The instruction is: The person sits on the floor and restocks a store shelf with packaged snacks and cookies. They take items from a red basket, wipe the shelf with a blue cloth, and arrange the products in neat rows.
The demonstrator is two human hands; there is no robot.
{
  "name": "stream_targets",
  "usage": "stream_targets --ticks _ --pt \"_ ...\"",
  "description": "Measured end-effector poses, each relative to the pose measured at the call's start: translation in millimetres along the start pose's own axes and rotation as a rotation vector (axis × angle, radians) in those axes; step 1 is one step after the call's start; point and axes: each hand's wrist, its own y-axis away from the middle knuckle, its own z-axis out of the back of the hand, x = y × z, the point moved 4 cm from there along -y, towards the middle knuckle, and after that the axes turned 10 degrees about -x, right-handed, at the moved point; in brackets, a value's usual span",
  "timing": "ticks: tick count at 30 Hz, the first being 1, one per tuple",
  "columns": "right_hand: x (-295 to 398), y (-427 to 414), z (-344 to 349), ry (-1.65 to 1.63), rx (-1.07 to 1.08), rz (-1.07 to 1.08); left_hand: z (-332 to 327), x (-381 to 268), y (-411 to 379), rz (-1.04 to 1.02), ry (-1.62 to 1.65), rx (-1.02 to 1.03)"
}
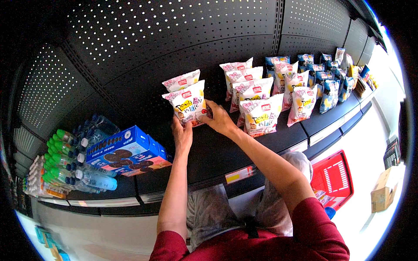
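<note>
Between my two hands stands a white and pink snack bag (187,104), upright on the black shelf. My left hand (183,132) touches its lower left front with the fingers along the side. At its lower right side is my right hand (218,117), thumb and fingers gripping the edge. Directly behind it, a similar snack bag (181,81) shows only its top. To the right stand rows of matching snack bags (261,114) on the same shelf.
Blue cookie boxes (127,153) and plastic drink bottles (94,179) stand at left. Dark blue snack bags (329,94) fill the shelf's far right. A perforated back panel (183,32) rises behind. Below right are a red shopping basket (346,176) and a cardboard box (383,189).
</note>
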Motion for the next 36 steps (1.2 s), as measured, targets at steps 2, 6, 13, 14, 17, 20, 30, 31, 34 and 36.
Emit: stream_targets --ticks 2,6,13,14,17,20,30,31,34,36 --pt "2 0 0 -0.01 0.003 0.015 1 -1 1 0.02 0.007 0.001" --pt "-2 2 -1 0.01 -0.025 0.056 4 -8 4 -0.011 0.016 -0.037" --pt "5 22 21 0.053 -0.099 0.105 18 -34 41 -0.1 -0.15 -0.106" --pt "11 27 27 0.086 -0.072 0.099 21 -38 51 -0.093 -0.098 -0.086" --pt "44 58 55 0.069 -0.021 0.154 26 -54 91 -0.199 -0.055 -0.025" --pt "87 102 93 -0.005 -0.092 0.263 28 -83 129 -0.175 0.024 0.06" --pt "35 277 296 -0.161 -0.806 -0.44 7 -91 167 0.098 0.058 0.354" --pt "13 301 319 -0.127 -0.872 -0.522 6 -94 168 0.064 0.022 0.372" --pt "-86 403 365 0.187 -0.974 -0.827 8 -96 169 0.085 -0.027 0.367" --pt "-150 498 389 0.595 -0.916 -0.953 0 -95 168 0.104 0.001 0.389"
